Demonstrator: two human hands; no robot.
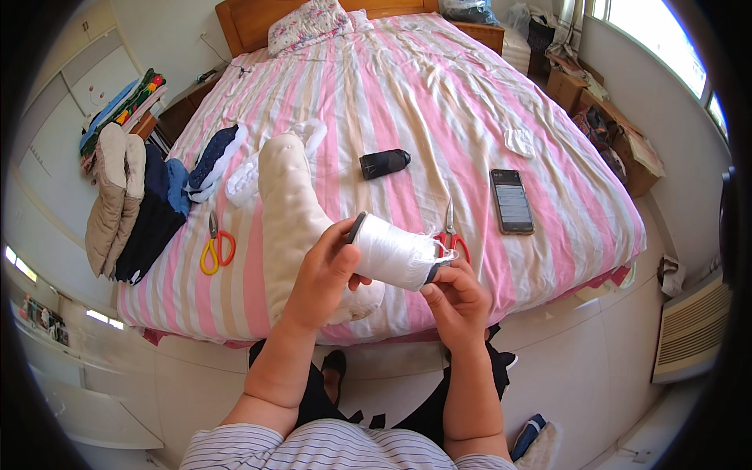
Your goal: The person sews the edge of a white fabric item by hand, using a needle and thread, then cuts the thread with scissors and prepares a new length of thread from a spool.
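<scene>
A large spool of white thread point(392, 249) with dark end flanges is held between my two hands above the bed's near edge. My left hand point(329, 270) grips its left end, the thumb along the front. At the right end, the fingers of my right hand point(458, 296) pinch the flange, where loose thread ends hang in a tangle. Beneath and left of the spool lies a cream padded fabric piece, boot-like in shape point(288, 194). Red-handled scissors point(451, 232) rest just beyond my right hand, partly covered by it. A black spool point(385, 164) lies farther back.
Scissors with yellow and red handles point(217, 244) lie at left on the striped bedsheet point(376, 106). Padded pieces in beige point(108, 200), black and blue hang over the bed's left side. A smartphone point(512, 201) and a white scrap point(519, 143) lie at right.
</scene>
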